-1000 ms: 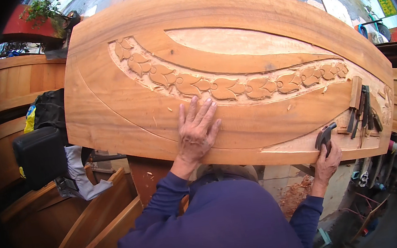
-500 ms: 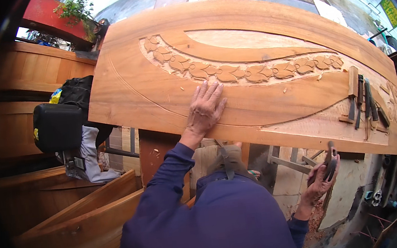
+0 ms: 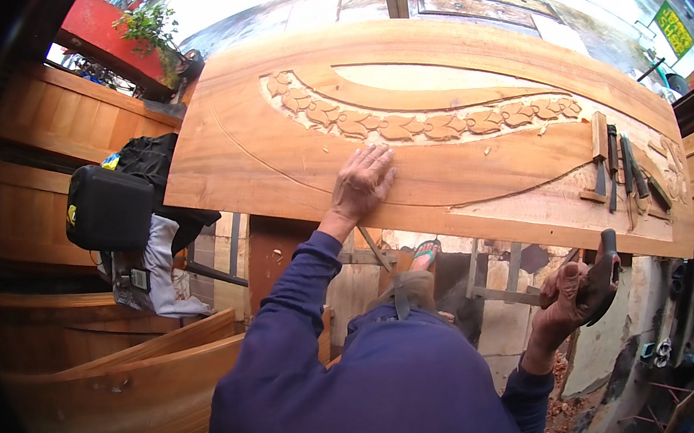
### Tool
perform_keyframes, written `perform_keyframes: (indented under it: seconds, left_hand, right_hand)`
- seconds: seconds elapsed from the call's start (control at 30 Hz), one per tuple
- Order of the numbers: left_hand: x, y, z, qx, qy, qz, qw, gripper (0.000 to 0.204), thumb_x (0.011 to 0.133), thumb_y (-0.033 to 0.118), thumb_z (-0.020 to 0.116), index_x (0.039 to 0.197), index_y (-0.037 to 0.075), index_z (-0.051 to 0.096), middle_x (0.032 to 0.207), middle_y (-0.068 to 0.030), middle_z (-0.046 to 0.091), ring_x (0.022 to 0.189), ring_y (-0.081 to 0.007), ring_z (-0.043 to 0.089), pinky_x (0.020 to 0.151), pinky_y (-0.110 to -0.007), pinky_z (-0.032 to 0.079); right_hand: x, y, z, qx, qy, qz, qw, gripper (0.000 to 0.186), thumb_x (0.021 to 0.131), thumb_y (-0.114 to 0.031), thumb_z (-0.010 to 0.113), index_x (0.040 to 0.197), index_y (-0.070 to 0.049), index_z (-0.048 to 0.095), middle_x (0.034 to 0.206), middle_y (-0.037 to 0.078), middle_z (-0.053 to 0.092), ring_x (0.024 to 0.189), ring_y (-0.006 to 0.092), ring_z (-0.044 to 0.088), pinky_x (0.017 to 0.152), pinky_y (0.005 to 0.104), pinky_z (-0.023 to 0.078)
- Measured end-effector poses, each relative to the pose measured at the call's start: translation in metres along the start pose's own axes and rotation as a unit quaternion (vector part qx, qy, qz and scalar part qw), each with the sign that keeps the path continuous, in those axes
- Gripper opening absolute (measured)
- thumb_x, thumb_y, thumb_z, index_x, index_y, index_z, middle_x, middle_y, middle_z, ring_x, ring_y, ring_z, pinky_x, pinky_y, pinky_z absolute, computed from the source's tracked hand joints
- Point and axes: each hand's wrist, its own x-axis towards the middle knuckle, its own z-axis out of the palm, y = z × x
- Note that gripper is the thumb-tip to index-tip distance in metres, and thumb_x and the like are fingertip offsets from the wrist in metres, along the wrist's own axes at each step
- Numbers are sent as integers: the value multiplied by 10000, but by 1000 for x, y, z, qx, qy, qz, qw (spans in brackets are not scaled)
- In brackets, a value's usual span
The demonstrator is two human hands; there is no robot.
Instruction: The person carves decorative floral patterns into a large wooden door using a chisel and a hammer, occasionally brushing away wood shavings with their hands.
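Observation:
A large wooden panel [image 3: 265, 162] lies in front of me, with a curved band of carved leaves and flowers [image 3: 395, 128] across it. My left hand [image 3: 365, 182] rests flat on its smooth wood, just below the carved band, fingers stretched out and holding nothing. Off the panel's near right edge, my right hand [image 3: 565, 295] is closed around a dark tool with a rounded knob, which looks like a hand plane [image 3: 601, 284]. Its underside is not shown. Several chisels [image 3: 628, 170] and a wooden mallet [image 3: 599, 137] lie at the panel's right end, beyond this hand.
A black case [image 3: 109, 208] and a grey cloth [image 3: 165, 269] are left of the panel. Wooden boards [image 3: 119, 384] stand at lower left. A metal frame [image 3: 503, 295] is under the near edge. Wood shavings [image 3: 560, 372] lie on the floor at lower right.
My right hand has moved right and slightly up with the hand plane, which has turned. My left hand stays on the panel. The view has shifted a little.

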Motion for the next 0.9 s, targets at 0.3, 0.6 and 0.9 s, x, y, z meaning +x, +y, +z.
perform_keyframes:
  seconds: [0.3,0.6,0.9]
  left_hand:
    - [8,1,-12,-30,-22,-9,999,318,909,237,728,1173,61,750,1297,-144,707,1257,-348,641,1104,-485,473]
    - [17,-5,-14,-37,-55,-24,998,348,904,254,745,1209,87,739,1326,-115,699,1273,-325,637,1118,-483,468]
    - [22,-11,-12,-68,-67,-52,994,356,895,222,755,1225,92,737,1325,-110,702,1291,-325,629,1124,-468,467]
  right_hand:
    - [44,110,22,-43,-30,1,999,536,1029,-206,675,1460,12,443,767,-1,489,582,81,435,513,226,339]
    - [71,192,52,-128,-41,18,991,658,1024,-309,691,1548,-37,401,771,-7,560,606,56,467,526,197,348]
    - [86,183,68,-99,-60,100,988,693,983,-121,721,1582,-86,375,775,-33,518,571,49,435,487,191,368]
